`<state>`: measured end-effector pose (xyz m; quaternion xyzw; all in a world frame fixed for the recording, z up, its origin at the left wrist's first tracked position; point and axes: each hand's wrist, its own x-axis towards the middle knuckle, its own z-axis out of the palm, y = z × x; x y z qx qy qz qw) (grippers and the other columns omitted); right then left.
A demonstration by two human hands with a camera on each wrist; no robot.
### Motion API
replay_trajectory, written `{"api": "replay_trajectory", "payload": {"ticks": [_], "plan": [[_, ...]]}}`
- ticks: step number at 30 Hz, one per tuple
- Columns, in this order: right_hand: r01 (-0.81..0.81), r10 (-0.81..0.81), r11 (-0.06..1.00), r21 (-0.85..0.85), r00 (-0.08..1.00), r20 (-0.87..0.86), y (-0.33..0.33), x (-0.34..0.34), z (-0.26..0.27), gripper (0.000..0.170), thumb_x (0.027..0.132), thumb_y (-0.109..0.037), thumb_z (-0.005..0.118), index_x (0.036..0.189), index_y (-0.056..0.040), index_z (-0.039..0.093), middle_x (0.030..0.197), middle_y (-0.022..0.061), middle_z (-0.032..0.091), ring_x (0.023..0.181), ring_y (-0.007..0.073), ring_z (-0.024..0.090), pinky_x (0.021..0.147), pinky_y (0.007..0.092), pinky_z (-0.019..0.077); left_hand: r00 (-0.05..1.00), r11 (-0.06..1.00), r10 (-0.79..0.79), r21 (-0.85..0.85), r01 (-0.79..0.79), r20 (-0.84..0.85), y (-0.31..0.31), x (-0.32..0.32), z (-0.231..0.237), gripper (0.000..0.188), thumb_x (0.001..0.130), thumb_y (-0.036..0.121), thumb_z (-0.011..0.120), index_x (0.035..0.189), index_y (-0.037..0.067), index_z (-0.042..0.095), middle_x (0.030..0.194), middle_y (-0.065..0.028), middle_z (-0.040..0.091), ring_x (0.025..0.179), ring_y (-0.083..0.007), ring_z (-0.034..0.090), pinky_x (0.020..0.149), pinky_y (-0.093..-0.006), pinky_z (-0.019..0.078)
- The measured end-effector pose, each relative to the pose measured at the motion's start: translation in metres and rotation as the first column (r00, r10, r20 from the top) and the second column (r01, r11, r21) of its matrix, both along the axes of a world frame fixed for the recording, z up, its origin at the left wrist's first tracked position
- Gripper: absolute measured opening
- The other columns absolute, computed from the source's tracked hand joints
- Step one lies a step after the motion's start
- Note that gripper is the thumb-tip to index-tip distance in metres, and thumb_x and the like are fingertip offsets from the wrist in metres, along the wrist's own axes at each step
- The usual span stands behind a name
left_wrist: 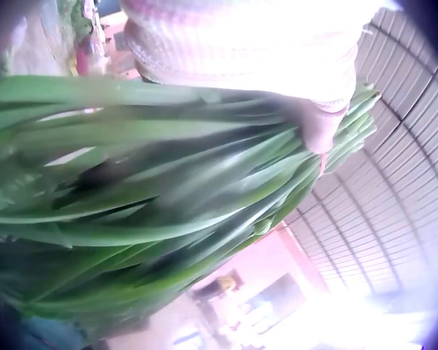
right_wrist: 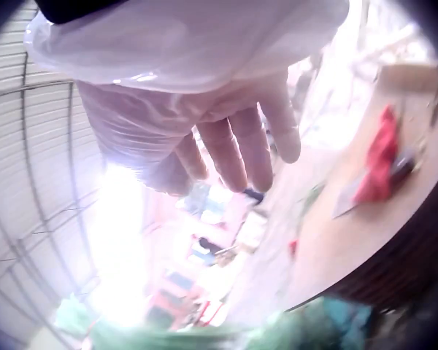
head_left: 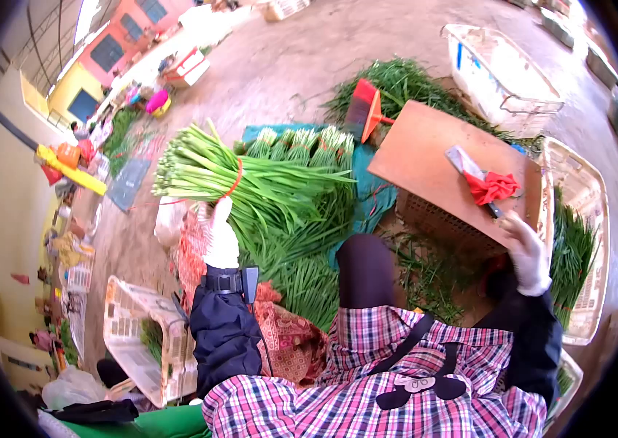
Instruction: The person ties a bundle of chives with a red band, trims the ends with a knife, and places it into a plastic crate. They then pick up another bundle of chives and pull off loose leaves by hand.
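In the head view my gloved left hand [head_left: 221, 237] grips a large bunch of long green stalks [head_left: 272, 186], bound near the pale ends by a red band [head_left: 234, 181]. In the left wrist view that hand [left_wrist: 248, 55] lies against the leaves [left_wrist: 168, 197], with a digit at the band. My gloved right hand [head_left: 529, 255] is over the right edge of a brown board [head_left: 426, 139], holding nothing, its fingers loosely extended in the right wrist view [right_wrist: 197, 135]. Close to it on the board lies a knife [head_left: 464, 162] with red cloth [head_left: 495, 187] round it.
Tied bundles [head_left: 302, 146] and loose greens [head_left: 309, 285] lie in front of me. A red dustpan-like piece [head_left: 364, 109] stands at the board's left corner. White crates stand at the left [head_left: 116, 321], back right [head_left: 499, 69] and right [head_left: 597, 270].
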<state>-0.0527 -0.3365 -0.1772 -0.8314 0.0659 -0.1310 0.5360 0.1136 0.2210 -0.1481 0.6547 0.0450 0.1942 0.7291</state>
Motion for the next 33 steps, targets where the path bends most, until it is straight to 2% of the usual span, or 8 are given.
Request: {"api": "replay_trajectory", "payload": {"ticks": [5,11,14,17,19,23,28,33], "plan": [[-0.168,0.341,0.917,-0.361,0.798,0.496,0.105,0.069,0.08,0.081,0.07,-0.026,0.08,0.138,-0.0017,0.044,0.14,0.0206,0.047,0.131,0.0363,0.044,0.109,0.0417,0.0345,0.933,0.884,-0.3,-0.426,0.193,-0.2,-0.088,-0.001,0.067,0.05,0.088,0.047,0.064,0.127,0.017,0.055,0.082,0.0043,0.061,0.049,-0.0072,0.047,0.041,-0.0236,0.0373],[-0.027,0.249,0.923,-0.385,0.803,0.542,0.111,0.112,0.051,0.095,0.064,-0.029,0.082,0.144,-0.0067,0.037,0.139,0.0209,0.044,0.128,0.0378,0.042,0.106,0.0465,0.0338,0.856,0.806,-0.513,-0.305,0.507,0.067,-0.229,-0.034,0.047,0.063,0.087,0.05,0.064,0.131,0.006,0.051,0.124,-0.0076,0.057,0.113,-0.0199,0.052,0.098,-0.0363,0.0413],[-0.145,0.151,0.988,-0.047,0.878,0.455,0.091,0.096,-0.006,0.09,0.062,-0.004,0.081,0.142,-0.0052,0.04,0.128,0.0176,0.053,0.118,0.033,0.053,0.102,0.0365,0.0416,0.726,0.726,-0.682,0.204,0.657,0.089,-0.25,-0.039,0.036,0.059,0.086,0.039,0.071,0.131,0.004,0.053,0.127,-0.0014,0.055,0.112,-0.0125,0.05,0.099,-0.0294,0.0371],[-0.164,0.091,0.979,0.124,0.886,0.454,0.08,0.071,-0.046,0.082,0.067,0.005,0.076,0.141,-0.0064,0.043,0.131,0.0139,0.054,0.123,0.0275,0.051,0.107,0.0348,0.0384,0.661,0.638,-0.747,0.203,0.743,-0.07,-0.259,-0.034,0.005,0.063,0.082,0.021,0.078,0.135,0.004,0.047,0.129,-0.0031,0.053,0.114,-0.0134,0.049,0.099,-0.0285,0.0378],[-0.23,0.119,0.9,0.37,0.947,0.298,0.077,0.06,-0.051,0.08,0.069,0.013,0.07,0.142,-0.0024,0.04,0.138,0.0133,0.048,0.131,0.0237,0.044,0.111,0.0339,0.0325,0.631,0.616,-0.76,0.138,0.775,-0.156,-0.265,-0.035,-0.008,0.062,0.085,0.025,0.075,0.136,0.005,0.047,0.13,-0.0034,0.052,0.114,-0.0147,0.049,0.102,-0.0293,0.036],[-0.255,0.169,0.916,0.308,0.945,0.28,0.064,0.057,-0.057,0.076,0.072,0.005,0.071,0.142,-0.0041,0.041,0.142,0.0133,0.046,0.132,0.0238,0.043,0.111,0.0337,0.0324,0.69,0.667,-0.723,-0.279,0.691,-0.02,-0.302,-0.046,-0.034,0.065,0.081,0.038,0.073,0.132,0.004,0.05,0.123,-0.0087,0.058,0.11,-0.0227,0.057,0.097,-0.0399,0.046],[-0.27,0.16,0.879,0.394,0.944,0.289,0.048,0.047,-0.071,0.079,0.077,-0.026,0.079,0.141,-0.0011,0.041,0.144,0.0148,0.042,0.136,0.0262,0.037,0.114,0.038,0.0259,0.724,0.658,-0.679,-0.539,0.525,-0.123,-0.318,-0.058,-0.038,0.059,0.086,0.038,0.066,0.131,0.004,0.051,0.126,-0.0104,0.058,0.112,-0.0268,0.056,0.099,-0.0426,0.0439],[0.048,-0.03,0.999,-0.021,0.854,0.519,0.049,0.04,-0.056,0.026,0.07,-0.012,0.075,0.094,-0.0097,0.066,0.094,0.0074,0.065,0.094,0.0299,0.06,0.085,0.0399,0.0469,0.735,0.662,-0.653,-0.61,0.436,-0.183,-0.322,-0.071,-0.037,0.056,0.086,0.033,0.064,0.132,0.004,0.051,0.127,-0.0109,0.057,0.113,-0.0251,0.055,0.099,-0.0415,0.0442]]}}
